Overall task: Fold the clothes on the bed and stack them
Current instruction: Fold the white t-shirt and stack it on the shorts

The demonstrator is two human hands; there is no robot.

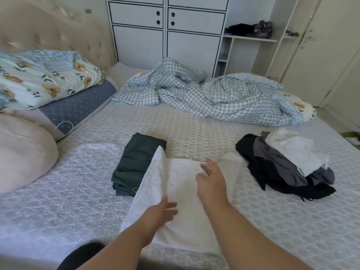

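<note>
A white garment (pixel 175 184) lies flat on the bed (pixel 78 191) right in front of me, partly folded. My left hand (pixel 159 213) is over its near part with fingers straight and spread. My right hand (pixel 209 182) is over its far right part, fingers relaxed and extended. A folded dark green garment (pixel 136 162) lies just left of the white one, its right edge under the white cloth. To the right is a loose pile of clothes (pixel 286 164): black, grey and white pieces heaped together.
A crumpled checked duvet (pixel 204 92) covers the far side of the bed. Floral bedding (pixel 44 78) and pillows (pixel 21 152) sit at the left by the headboard. A white wardrobe (pixel 165 36) and open shelves (pixel 251 38) stand behind the bed.
</note>
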